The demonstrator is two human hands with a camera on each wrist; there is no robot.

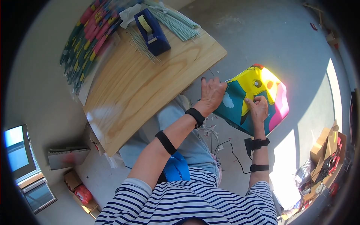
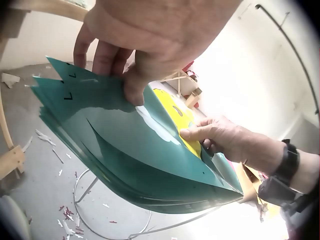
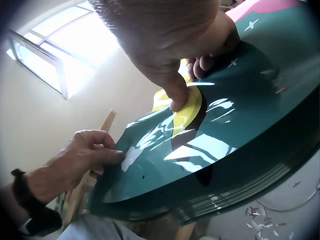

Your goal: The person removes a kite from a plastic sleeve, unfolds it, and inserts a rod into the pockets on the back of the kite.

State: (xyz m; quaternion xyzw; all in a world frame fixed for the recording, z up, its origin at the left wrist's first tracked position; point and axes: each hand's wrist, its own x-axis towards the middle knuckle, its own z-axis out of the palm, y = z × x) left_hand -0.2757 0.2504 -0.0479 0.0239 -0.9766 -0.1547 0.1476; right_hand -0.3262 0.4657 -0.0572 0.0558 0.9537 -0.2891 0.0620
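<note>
A sheaf of glossy printed plastic sheets point(image 1: 234, 110), teal with yellow and pink shapes and a white cloud, is held beside the table's edge. My left hand point(image 1: 213, 92) pinches its near-left corner, thumb on the printed face and fingers behind, as the left wrist view shows. Over the yellow shape point(image 2: 172, 110), my right hand point(image 1: 258, 109) grips the sheets with its thumb pressed on the print. The right wrist view shows several layers along the curved lower edge point(image 3: 240, 192). Most of the right fingers are hidden behind the thumb and palm.
On the wooden table point(image 1: 150, 90) stand a blue tape dispenser point(image 1: 156, 39) and a bundle of thin pale sticks point(image 1: 176, 24). Colourful printed pieces point(image 1: 90, 37) are heaped at its far left. Scraps litter the floor below. A cardboard box point(image 1: 318, 150) sits at right.
</note>
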